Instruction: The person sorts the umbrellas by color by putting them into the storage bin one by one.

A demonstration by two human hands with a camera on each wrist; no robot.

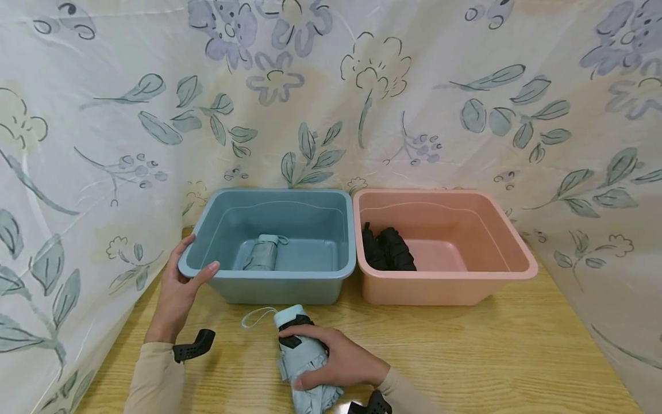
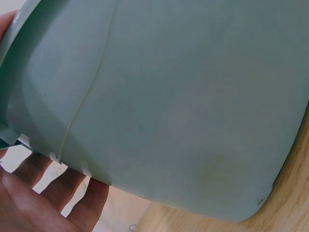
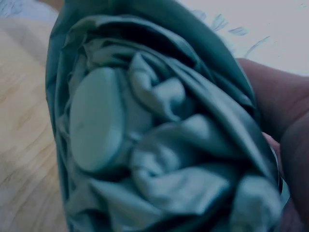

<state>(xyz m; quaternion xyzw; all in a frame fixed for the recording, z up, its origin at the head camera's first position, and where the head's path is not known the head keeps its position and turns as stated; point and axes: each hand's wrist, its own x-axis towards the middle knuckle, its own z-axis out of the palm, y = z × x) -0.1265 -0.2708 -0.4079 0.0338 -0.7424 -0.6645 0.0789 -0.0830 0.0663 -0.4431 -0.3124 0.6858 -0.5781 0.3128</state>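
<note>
My right hand (image 1: pixel 338 356) grips a folded light blue-grey umbrella (image 1: pixel 308 359) in front of the bins. The umbrella's pale cap points away from me, with a wrist loop lying out to the left and black material beneath the cap. Its other end fills the right wrist view, where loose cloth folds (image 3: pixel 164 159) surround a pale oval end piece (image 3: pixel 96 121). At the near left corner of a blue plastic bin (image 1: pixel 289 284), my left hand (image 1: pixel 176 293) holds the rim, thumb at the front. Its fingers (image 2: pixel 91 203) show along the bin's edge in the left wrist view.
Inside the blue bin lies another folded light blue-grey umbrella (image 1: pixel 262 254). A pink bin (image 1: pixel 445 287) stands right beside it, with black folded umbrellas (image 1: pixel 395 250) at its left end. Floral cloth (image 1: pixel 320 86) hangs behind and at both sides of the wooden table (image 1: pixel 465 356).
</note>
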